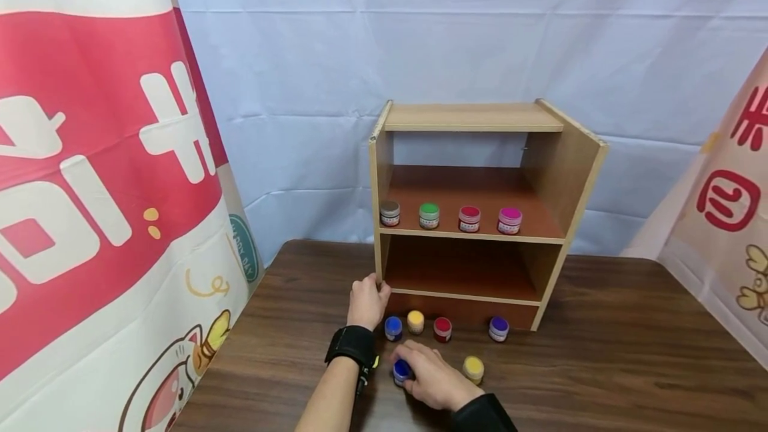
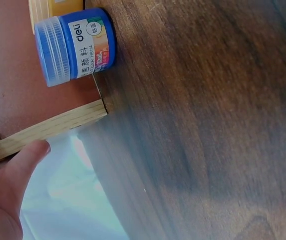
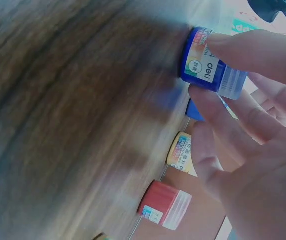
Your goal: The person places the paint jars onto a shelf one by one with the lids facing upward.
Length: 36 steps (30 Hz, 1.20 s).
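Dark blue jar (image 1: pixel 401 372) is upright at tabletop (image 1: pixel 600 372), lid up, long axis vertical; right hand (image 1: pixel 435 377), spread to jar width, pinches it. Left hand (image 1: pixel 367 302) grips shelf unit (image 1: pixel 379 255) edge; gap parts dark blue jar from blue jar (image 1: pixel 393 329) behind.

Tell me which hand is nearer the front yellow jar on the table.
Right. The right hand, holding a dark blue jar, is just left of the front yellow jar; the left hand is farther back, gripping the shelf unit's left side.

One jar (image 3: pixel 203 65) is deep blue — the shelf (image 1: pixel 459 185) tan and reddish-brown, the table (image 1: pixel 600 359) streaked brown.
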Motion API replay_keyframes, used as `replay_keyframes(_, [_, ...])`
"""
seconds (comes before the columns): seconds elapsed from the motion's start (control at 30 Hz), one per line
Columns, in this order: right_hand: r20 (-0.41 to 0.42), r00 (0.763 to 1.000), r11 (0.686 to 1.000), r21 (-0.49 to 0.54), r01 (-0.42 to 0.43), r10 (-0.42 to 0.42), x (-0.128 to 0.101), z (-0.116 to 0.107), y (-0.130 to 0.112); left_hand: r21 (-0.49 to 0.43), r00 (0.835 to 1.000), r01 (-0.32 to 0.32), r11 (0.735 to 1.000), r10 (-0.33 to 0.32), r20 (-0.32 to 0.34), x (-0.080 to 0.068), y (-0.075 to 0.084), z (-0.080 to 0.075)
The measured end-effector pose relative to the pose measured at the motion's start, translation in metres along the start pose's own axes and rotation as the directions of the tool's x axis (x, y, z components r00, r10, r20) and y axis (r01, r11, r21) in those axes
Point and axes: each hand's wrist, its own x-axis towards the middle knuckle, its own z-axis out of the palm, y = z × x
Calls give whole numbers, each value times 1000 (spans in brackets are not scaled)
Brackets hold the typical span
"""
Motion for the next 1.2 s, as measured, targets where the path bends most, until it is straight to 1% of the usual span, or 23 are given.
replay_keyframes(0.13, [2, 1000, 1000, 12, -8, 8, -1, -1, 0, -9, 1000, -14, 1000, 14, -3, 0, -1, 0])
replay_keyframes(0.33, [-5, 1000, 1000, 3, -3, 3, -4, -1, 2, -6, 1000, 5, 1000, -5, -2, -1, -1, -2])
replay_keyframes(0.57, [-23, 1000, 1000, 2, 2, -2, -10, -6, 6, 6, 1000, -6, 1000, 6, -18, -1, -1, -1])
replay_keyframes(0.7, [-49, 999, 1000, 9, 9, -8, -14, -14, 12, -4, 1000, -3, 1000, 3, -13, 0, 0, 1])
replay_keyframes(0.87, [-92, 996, 1000, 6, -7, 7, -24, -30, 19, -16, 1000, -22, 1000, 22, -19, 2, 2, 4])
replay_keyframes(1.03, [-128, 992, 999, 33, -14, 18, -34, -46, 22, -18, 1000, -10, 1000, 10, -12, 2, 1, 5])
replay_keyframes(1.2, [-184, 983, 999, 38, -24, 31, -43, -59, 24, -23, 1000, 8, 1000, -8, 3, 0, -2, 3])
